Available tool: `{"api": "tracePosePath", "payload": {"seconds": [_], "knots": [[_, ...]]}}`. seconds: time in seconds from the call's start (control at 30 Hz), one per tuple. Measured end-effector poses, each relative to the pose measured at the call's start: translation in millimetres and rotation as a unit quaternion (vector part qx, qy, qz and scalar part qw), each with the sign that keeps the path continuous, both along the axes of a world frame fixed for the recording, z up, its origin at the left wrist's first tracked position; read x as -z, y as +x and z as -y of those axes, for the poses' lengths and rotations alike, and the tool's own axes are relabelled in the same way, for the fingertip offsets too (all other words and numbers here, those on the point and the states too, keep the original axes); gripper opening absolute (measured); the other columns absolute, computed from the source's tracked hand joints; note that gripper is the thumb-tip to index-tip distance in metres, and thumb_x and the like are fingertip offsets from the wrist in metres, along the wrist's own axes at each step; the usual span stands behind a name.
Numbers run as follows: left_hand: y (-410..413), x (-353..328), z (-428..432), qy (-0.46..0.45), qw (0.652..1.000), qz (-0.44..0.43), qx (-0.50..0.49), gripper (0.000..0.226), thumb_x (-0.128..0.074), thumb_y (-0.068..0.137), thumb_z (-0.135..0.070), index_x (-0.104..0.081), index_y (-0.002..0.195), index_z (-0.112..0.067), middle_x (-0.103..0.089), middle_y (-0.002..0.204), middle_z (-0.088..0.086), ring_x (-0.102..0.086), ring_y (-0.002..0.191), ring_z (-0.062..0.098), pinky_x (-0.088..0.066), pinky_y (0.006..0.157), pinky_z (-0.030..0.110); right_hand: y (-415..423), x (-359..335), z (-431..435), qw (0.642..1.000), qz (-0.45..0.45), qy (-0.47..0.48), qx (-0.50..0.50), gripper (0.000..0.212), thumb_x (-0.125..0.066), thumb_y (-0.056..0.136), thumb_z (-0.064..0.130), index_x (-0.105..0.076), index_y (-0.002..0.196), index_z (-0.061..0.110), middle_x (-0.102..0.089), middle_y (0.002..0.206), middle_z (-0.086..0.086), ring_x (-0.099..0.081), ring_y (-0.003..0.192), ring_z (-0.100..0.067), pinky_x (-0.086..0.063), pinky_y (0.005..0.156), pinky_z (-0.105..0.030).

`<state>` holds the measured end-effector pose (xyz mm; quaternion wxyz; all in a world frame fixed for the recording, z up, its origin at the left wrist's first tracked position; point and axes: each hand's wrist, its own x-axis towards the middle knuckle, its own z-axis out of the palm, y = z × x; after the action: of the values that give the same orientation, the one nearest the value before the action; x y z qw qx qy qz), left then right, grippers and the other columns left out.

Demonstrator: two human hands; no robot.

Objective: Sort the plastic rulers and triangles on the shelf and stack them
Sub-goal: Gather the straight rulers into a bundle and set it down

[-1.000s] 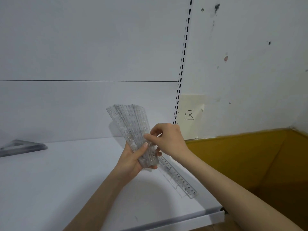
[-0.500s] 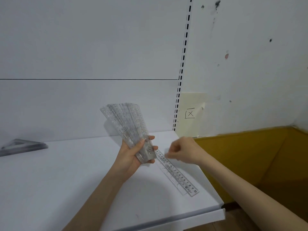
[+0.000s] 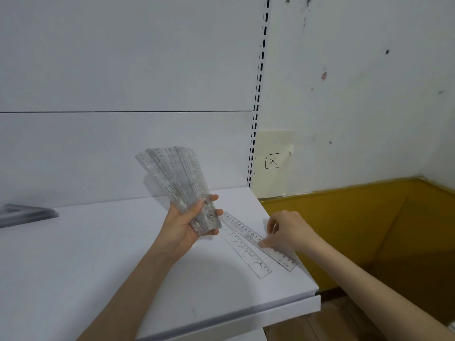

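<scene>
Working on the smooth white shelf (image 3: 98, 267), our left hand (image 3: 183, 227) grips a fan of thin, clear plastic rulers (image 3: 177, 178) by their lower ends; slick, they could slide apart and spill. Our right hand (image 3: 290, 230) touches one of two flat rulers (image 3: 248, 254) near the shelf's right edge; pinching or merely pressing, we cannot tell. A nudge might push it off.

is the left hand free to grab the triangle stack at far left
Probably not yet: the left hand grips a fan of rulers, so its fingers are taken. The shelf between it and the triangle stack looks unobstructed.
</scene>
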<state>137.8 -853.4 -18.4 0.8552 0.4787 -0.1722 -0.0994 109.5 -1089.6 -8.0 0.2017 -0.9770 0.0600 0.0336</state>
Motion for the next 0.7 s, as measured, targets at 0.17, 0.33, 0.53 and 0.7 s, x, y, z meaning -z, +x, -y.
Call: {"api": "tracePosePath", "payload": {"seconds": [0.17, 0.33, 0.53, 0.7], "knots": [[1, 1, 0, 0.0, 1.0, 0.002, -0.002, 0.08, -0.082, 0.065, -0.034, -0.042, 0.13, -0.008, -0.067, 0.11, 0.013, -0.069, 0.083, 0.028, -0.054, 0.051, 0.039, 0, -4, 26, 0.998, -0.042, -0.01, 0.055, 0.047, -0.082, 0.064, 0.054, -0.063, 0.087, 0.018, -0.063, 0.087, 0.004, -0.059, 0.084, -0.013, -0.055, 0.08, -0.032], [-1, 1, 2, 0.008, 1.0, -0.004, 0.008, 0.06, -0.066, 0.08, -0.023, -0.041, 0.132, -0.007, -0.067, 0.108, 0.013, -0.068, 0.081, 0.028, -0.055, 0.051, 0.039, 2, -10, 36, 0.997, -0.053, 0.034, 0.049, 0.024, -0.081, 0.072, 0.039, -0.069, 0.073, 0.018, -0.065, 0.075, 0.005, -0.06, 0.075, -0.011, -0.045, 0.059, -0.02], [-2, 1, 3, 0.023, 0.999, 0.007, 0.026, 0.08, -0.081, 0.07, -0.033, -0.04, 0.133, -0.006, -0.066, 0.112, 0.014, -0.068, 0.085, 0.03, -0.054, 0.052, 0.04, -5, -52, 18, 0.903, 0.03, 0.429, -0.024, 0.01, -0.069, 0.085, 0.012, -0.07, 0.082, 0.003, -0.061, 0.065, -0.004, -0.052, 0.053, -0.009, -0.046, 0.051, -0.017], [-3, 1, 3, 0.039, 0.997, 0.013, 0.063, 0.091, -0.085, 0.066, -0.035, -0.037, 0.135, 0.001, -0.063, 0.111, 0.022, -0.066, 0.085, 0.035, -0.052, 0.054, 0.043, 4, -78, -27, 0.849, 0.024, 0.515, -0.118, 0.008, -0.063, 0.088, 0.004, -0.066, 0.081, 0.003, -0.066, 0.07, -0.007, -0.061, 0.056, -0.009, -0.05, 0.054, -0.015]]}}
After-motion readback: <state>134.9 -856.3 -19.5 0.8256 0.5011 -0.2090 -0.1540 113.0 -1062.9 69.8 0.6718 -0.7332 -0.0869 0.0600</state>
